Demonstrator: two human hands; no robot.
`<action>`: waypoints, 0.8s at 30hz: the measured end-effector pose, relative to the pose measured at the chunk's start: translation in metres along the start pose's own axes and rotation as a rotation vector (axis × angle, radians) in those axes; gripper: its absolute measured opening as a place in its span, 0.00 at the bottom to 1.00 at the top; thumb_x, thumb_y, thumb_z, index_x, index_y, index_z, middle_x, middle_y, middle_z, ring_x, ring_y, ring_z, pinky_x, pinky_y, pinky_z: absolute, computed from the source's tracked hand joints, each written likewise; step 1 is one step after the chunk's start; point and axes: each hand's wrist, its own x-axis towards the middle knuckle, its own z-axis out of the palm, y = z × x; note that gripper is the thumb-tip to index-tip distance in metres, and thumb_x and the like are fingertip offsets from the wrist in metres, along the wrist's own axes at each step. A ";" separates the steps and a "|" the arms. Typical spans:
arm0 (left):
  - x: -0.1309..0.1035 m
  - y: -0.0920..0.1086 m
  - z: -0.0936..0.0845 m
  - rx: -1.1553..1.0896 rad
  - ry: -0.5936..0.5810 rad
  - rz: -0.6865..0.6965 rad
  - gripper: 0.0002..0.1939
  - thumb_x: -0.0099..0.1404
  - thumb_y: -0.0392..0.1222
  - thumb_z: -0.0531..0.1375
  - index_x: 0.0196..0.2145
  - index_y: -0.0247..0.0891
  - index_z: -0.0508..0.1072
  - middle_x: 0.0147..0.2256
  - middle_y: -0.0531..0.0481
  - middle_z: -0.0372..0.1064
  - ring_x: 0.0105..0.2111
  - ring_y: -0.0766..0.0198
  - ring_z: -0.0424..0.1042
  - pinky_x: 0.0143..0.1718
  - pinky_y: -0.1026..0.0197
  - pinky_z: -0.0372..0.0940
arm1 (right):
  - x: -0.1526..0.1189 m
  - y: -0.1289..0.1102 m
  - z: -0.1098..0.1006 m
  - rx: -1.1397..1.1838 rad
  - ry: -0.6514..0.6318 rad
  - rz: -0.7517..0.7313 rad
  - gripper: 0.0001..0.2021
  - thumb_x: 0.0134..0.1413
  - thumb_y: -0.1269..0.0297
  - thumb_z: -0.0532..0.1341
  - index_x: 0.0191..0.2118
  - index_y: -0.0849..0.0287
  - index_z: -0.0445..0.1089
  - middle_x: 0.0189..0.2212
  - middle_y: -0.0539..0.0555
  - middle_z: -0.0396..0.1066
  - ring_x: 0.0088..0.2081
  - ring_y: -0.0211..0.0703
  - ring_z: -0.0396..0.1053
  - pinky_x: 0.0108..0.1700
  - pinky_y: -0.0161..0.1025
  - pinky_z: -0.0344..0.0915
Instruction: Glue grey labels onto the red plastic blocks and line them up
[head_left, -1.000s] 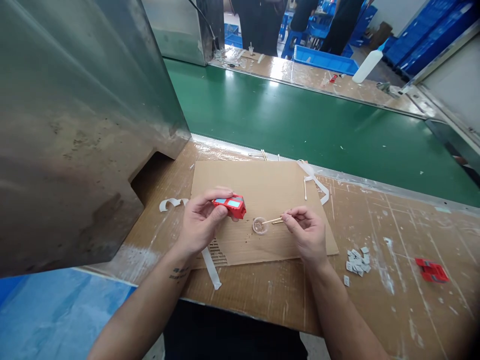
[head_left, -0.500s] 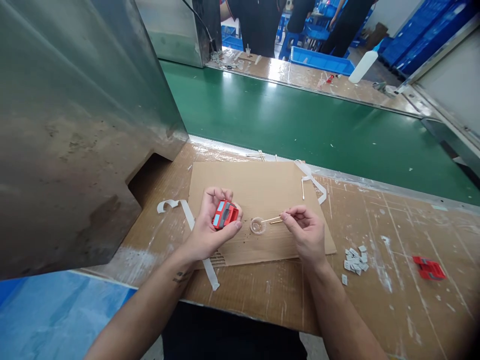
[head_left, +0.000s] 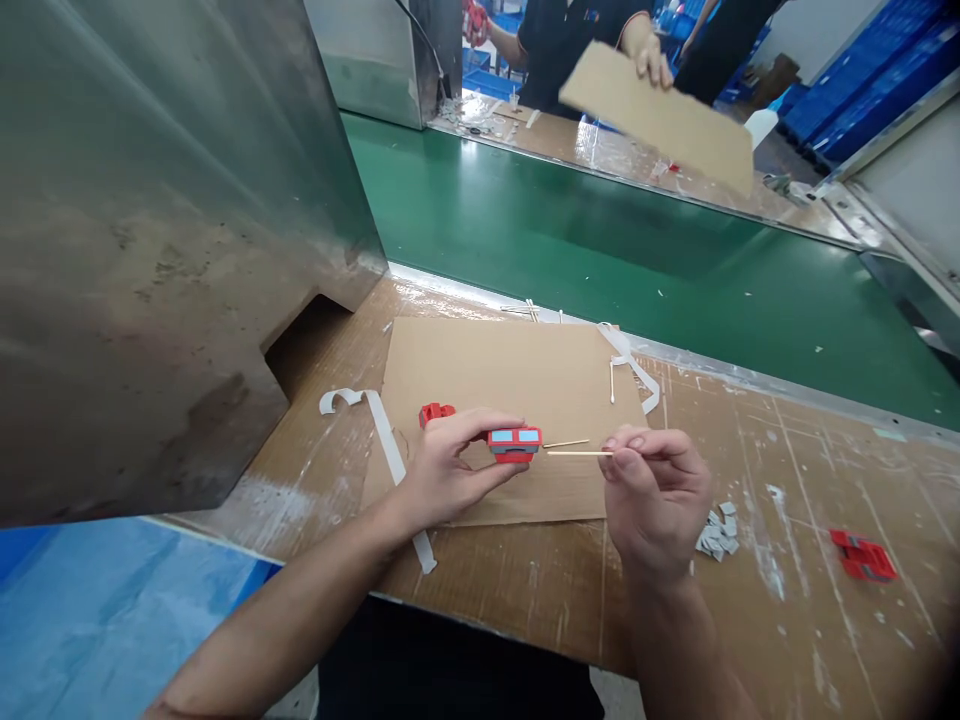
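Note:
My left hand (head_left: 457, 460) pinches a small red and grey plastic toy piece (head_left: 515, 455) with two light blue windows, between thumb and fingers above the cardboard sheet (head_left: 480, 350). My right hand (head_left: 656, 490) is closed on a thin wooden stick (head_left: 574, 453), whose tip points left at the toy piece, close to its right side. A second stick (head_left: 570, 443) lies on the cardboard just behind. Beyond my left fingers rests another red piece (head_left: 435, 413). The small clear cup does not show; the left hand and toy piece cover its area.
Small grey pieces (head_left: 718, 535) lie right of my right hand, and a red part (head_left: 862, 556) farther right. White tape strips (head_left: 386, 440) and a cotton swab (head_left: 612, 382) lie about the cardboard. A metal housing (head_left: 150, 260) stands left. Across the green belt (head_left: 540, 200), a person holds a cardboard panel (head_left: 660, 115).
My left hand has moved right and turned the toy piece, uncovering another red piece. The right hand has drawn the stick away from the cup. Across the belt, a person now holds up cardboard.

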 end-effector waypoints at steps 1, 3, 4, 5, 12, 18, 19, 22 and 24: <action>0.000 0.001 0.001 0.050 0.005 0.014 0.19 0.59 0.33 0.72 0.47 0.37 0.77 0.40 0.45 0.81 0.38 0.61 0.81 0.43 0.61 0.75 | -0.002 -0.001 0.001 -0.020 -0.027 -0.032 0.05 0.57 0.68 0.68 0.34 0.53 0.71 0.28 0.49 0.72 0.32 0.40 0.72 0.31 0.37 0.69; -0.001 0.003 0.003 0.116 0.014 0.038 0.18 0.58 0.34 0.72 0.46 0.36 0.77 0.40 0.44 0.82 0.38 0.61 0.82 0.43 0.63 0.75 | -0.006 -0.002 0.004 -0.043 -0.082 -0.097 0.06 0.58 0.73 0.67 0.36 0.54 0.72 0.28 0.49 0.73 0.32 0.40 0.73 0.34 0.39 0.70; 0.000 0.004 0.003 0.131 0.009 0.048 0.16 0.58 0.34 0.72 0.44 0.35 0.78 0.39 0.45 0.82 0.38 0.61 0.82 0.42 0.64 0.75 | -0.008 -0.002 0.005 -0.050 -0.104 -0.128 0.07 0.58 0.75 0.66 0.36 0.54 0.72 0.28 0.49 0.74 0.32 0.40 0.73 0.34 0.39 0.71; 0.000 0.005 0.003 0.140 0.000 0.056 0.15 0.58 0.33 0.72 0.43 0.35 0.78 0.39 0.45 0.82 0.37 0.62 0.82 0.42 0.64 0.74 | -0.008 -0.002 0.007 -0.056 -0.119 -0.152 0.08 0.57 0.77 0.66 0.37 0.55 0.73 0.28 0.49 0.74 0.32 0.40 0.73 0.34 0.38 0.70; 0.002 0.008 0.001 0.167 -0.009 0.062 0.14 0.57 0.33 0.72 0.42 0.34 0.78 0.37 0.46 0.82 0.35 0.64 0.82 0.39 0.66 0.74 | -0.010 0.001 0.008 -0.096 -0.158 -0.170 0.10 0.56 0.79 0.65 0.38 0.54 0.73 0.29 0.49 0.73 0.33 0.40 0.72 0.31 0.37 0.68; 0.001 0.008 0.000 0.184 -0.021 0.057 0.13 0.58 0.34 0.72 0.41 0.35 0.78 0.37 0.46 0.82 0.35 0.62 0.82 0.39 0.65 0.74 | -0.010 0.004 0.009 -0.149 -0.227 -0.190 0.11 0.57 0.80 0.65 0.39 0.55 0.73 0.30 0.50 0.75 0.33 0.40 0.72 0.31 0.37 0.66; 0.001 0.009 0.000 0.183 -0.021 0.059 0.13 0.58 0.34 0.72 0.41 0.34 0.78 0.37 0.46 0.82 0.35 0.62 0.82 0.39 0.65 0.74 | -0.010 0.004 0.008 -0.161 -0.230 -0.194 0.11 0.57 0.80 0.65 0.39 0.55 0.73 0.30 0.50 0.75 0.33 0.40 0.72 0.31 0.37 0.66; 0.001 0.009 0.000 0.176 -0.023 0.063 0.14 0.58 0.34 0.72 0.42 0.34 0.78 0.37 0.46 0.82 0.35 0.63 0.82 0.39 0.65 0.74 | -0.011 0.003 0.008 -0.197 -0.231 -0.214 0.11 0.58 0.79 0.65 0.39 0.54 0.72 0.30 0.50 0.75 0.33 0.41 0.72 0.32 0.38 0.66; 0.001 0.009 0.000 0.179 -0.022 0.063 0.14 0.58 0.33 0.72 0.42 0.35 0.78 0.37 0.46 0.82 0.35 0.63 0.82 0.39 0.65 0.74 | -0.011 0.003 0.008 -0.209 -0.227 -0.224 0.11 0.57 0.80 0.64 0.39 0.55 0.73 0.29 0.50 0.74 0.33 0.41 0.71 0.33 0.38 0.66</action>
